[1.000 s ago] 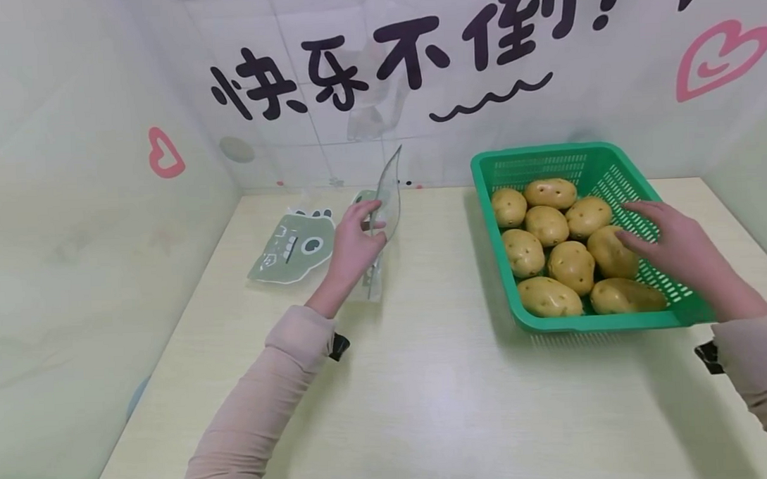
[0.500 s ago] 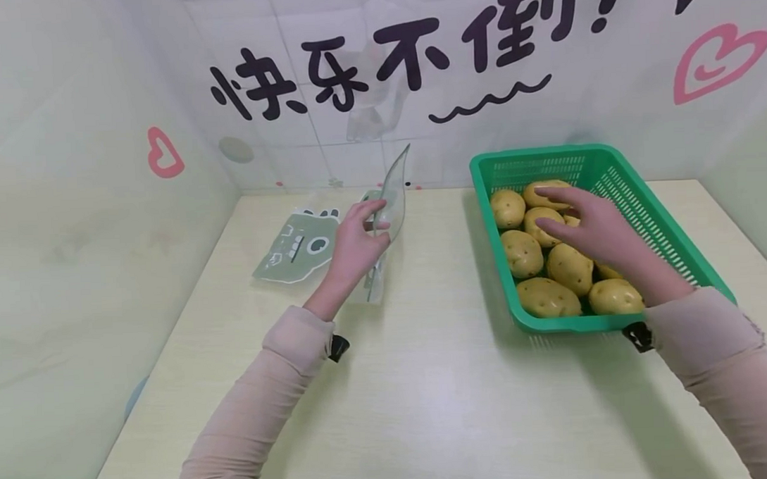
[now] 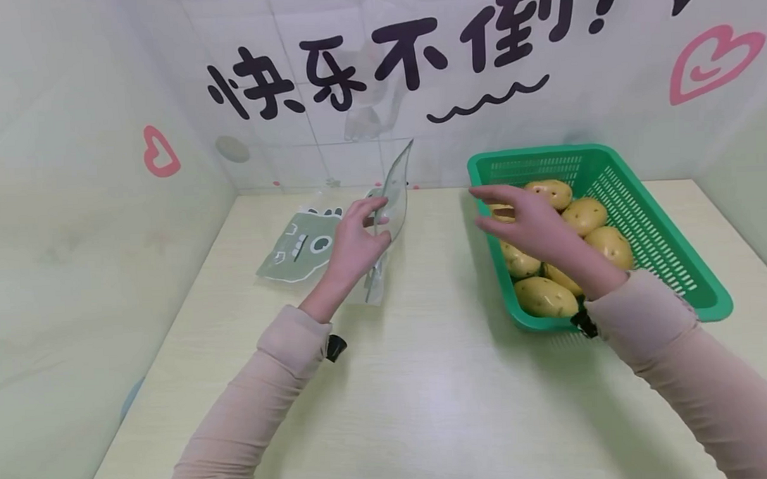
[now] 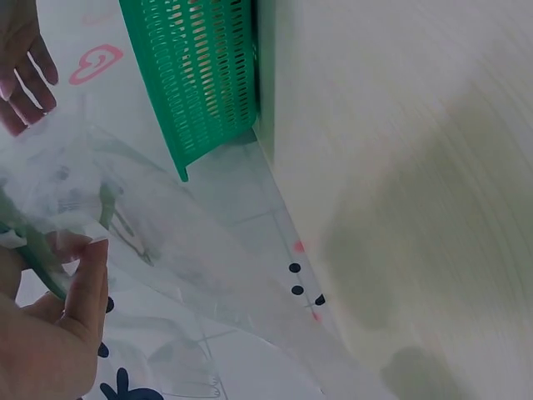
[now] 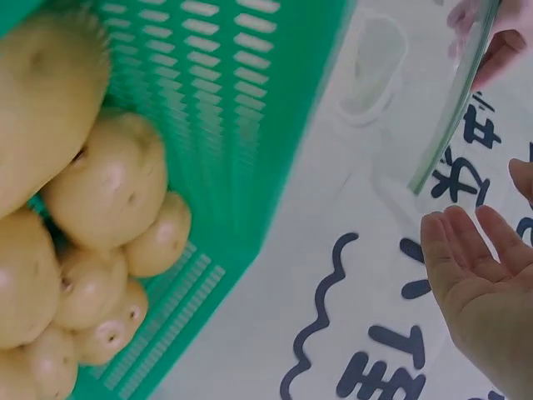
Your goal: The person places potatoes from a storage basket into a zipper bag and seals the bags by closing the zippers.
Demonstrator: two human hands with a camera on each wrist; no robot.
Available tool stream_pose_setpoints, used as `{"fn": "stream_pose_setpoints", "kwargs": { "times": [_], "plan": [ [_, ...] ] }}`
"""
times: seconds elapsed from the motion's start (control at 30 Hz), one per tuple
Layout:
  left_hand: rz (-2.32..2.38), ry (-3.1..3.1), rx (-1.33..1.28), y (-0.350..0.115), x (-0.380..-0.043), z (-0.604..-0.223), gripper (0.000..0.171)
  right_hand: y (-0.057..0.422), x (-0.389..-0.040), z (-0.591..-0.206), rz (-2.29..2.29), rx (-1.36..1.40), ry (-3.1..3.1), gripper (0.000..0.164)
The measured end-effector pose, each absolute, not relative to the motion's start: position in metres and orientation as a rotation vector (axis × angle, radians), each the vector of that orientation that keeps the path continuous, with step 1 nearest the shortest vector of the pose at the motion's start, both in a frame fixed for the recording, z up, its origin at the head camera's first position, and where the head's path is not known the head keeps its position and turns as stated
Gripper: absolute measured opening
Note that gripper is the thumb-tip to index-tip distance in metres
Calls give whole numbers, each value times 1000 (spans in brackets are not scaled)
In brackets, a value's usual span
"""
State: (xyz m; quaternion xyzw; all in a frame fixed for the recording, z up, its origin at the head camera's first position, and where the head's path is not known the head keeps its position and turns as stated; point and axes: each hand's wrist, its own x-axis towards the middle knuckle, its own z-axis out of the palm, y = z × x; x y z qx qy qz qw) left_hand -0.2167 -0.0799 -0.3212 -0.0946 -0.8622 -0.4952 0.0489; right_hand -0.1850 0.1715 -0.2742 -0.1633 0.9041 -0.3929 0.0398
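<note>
In the head view my left hand (image 3: 357, 240) pinches the upper part of a clear plastic zip bag (image 3: 397, 197), which stands on edge with its mouth spread. The same pinch of thumb and fingers on the bag (image 4: 208, 283) shows in the left wrist view. My right hand (image 3: 527, 217) hovers over the left side of a green plastic basket (image 3: 712, 310), fingers extended and holding nothing. Several potatoes (image 3: 610, 248) lie in the basket, some hidden behind the right hand and forearm. In the right wrist view that hand (image 5: 491, 287) is close to the bag's zip edge (image 5: 441, 146).
A flat bag printed with a green monster face (image 3: 295, 253) lies left of the left hand on the pale table (image 3: 427, 407). Behind the table rises a white wall sheet (image 3: 456, 149) with dark lettering. A light side panel (image 3: 73, 243) bounds the left.
My right hand has moved left across the basket, from its right side to its left rim, staying empty. The left hand keeps its pinch on the bag, which has shifted slightly right.
</note>
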Motion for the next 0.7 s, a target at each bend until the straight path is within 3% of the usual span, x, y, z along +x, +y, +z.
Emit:
{"fn": "stream_pose_setpoints", "kwargs": {
  "times": [0.7],
  "plan": [
    [-1503,-2628,-351,-81,-210,-315,55,95,-203,-291,-1448,-464,2679,48]
  ]
}}
